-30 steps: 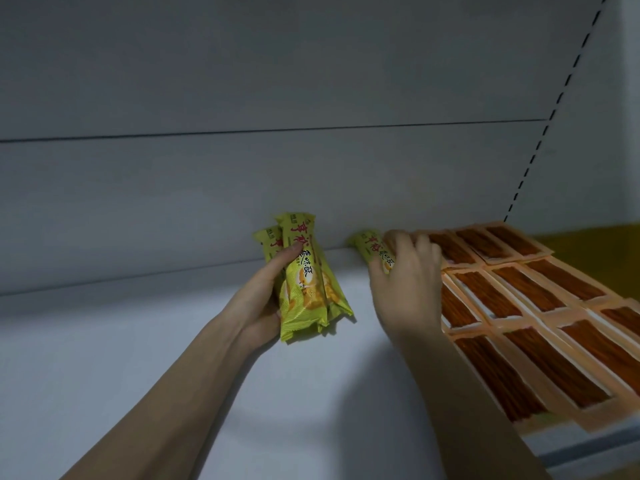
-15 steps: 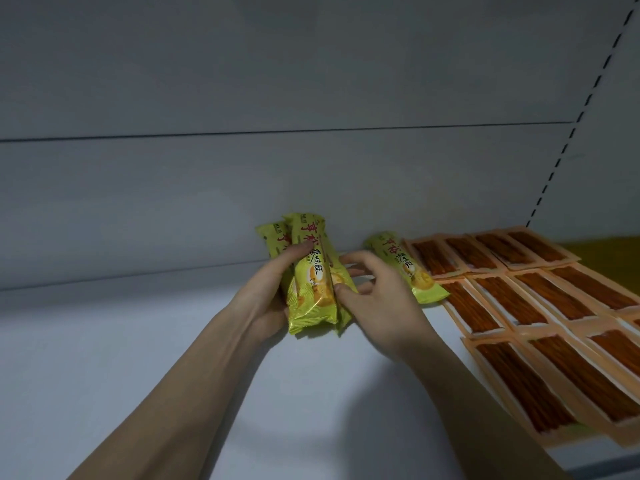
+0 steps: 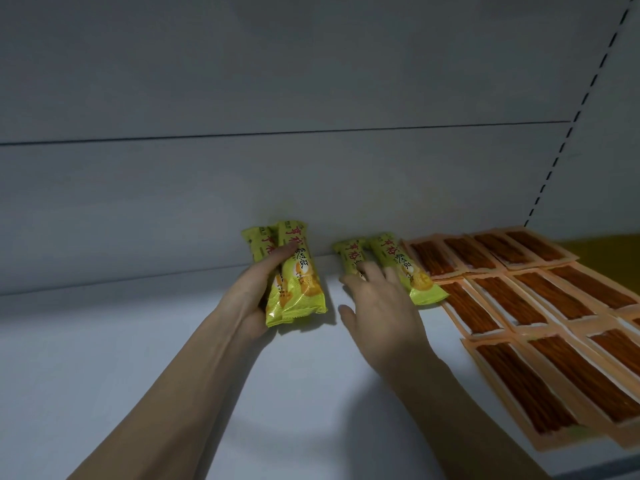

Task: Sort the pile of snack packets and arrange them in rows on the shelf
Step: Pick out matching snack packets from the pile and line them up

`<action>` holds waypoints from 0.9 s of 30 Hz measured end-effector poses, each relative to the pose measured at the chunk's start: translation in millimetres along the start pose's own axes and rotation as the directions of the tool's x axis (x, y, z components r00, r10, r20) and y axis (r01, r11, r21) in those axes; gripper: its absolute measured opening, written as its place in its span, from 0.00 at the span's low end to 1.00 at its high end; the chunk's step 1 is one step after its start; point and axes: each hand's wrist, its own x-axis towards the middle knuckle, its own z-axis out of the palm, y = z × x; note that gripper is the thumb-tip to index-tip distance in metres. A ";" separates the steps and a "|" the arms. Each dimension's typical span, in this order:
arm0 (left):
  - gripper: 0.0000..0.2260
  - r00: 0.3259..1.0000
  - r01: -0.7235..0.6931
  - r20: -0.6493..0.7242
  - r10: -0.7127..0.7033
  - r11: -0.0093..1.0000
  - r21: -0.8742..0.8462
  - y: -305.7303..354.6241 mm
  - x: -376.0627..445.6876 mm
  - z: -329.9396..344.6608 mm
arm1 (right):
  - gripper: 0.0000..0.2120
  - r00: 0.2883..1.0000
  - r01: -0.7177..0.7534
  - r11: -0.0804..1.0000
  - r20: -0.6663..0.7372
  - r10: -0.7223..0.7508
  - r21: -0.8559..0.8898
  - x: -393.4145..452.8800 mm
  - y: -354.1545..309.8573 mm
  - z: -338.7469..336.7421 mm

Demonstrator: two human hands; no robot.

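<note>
My left hand (image 3: pixel 256 292) clutched a bundle of yellow-green snack packets (image 3: pixel 294 282) at frame centre, long axes toward the shelf's (image 3: pixel 173 341) back wall, while my right hand (image 3: pixel 377 306), nearer the row, pressed flat-fingered on the second laid packet (image 3: pixel 350 255) just right.

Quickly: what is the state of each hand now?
Left hand: grips a bunch of yellow packets.
Right hand: open, fingers resting on a yellow packet on the shelf.

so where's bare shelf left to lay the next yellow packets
Bare shelf lies left of the left hand, plus the front strip below both arms. Crowded: orange packets fill the right side, two yellow packets beside them under the right hand.
</note>
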 end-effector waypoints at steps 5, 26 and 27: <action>0.15 1.000 0.004 0.006 -0.004 1.000 0.028 -2.6 -2.4 4.7 | 0.14 0.997 -0.077 0.997 -0.023 0.077 0.020 3.7 4.8 1.3; 0.26 0.995 -0.059 0.081 0.054 0.997 0.060 -13.2 -10.7 15.3 | 0.17 0.951 -0.006 0.740 -0.225 0.213 0.673 5.1 -2.1 -7.5; 0.23 0.993 -0.066 0.099 0.060 0.996 0.057 -13.7 -14.0 18.3 | 0.20 0.962 -0.049 0.693 -0.152 0.226 0.719 4.5 -5.8 -11.1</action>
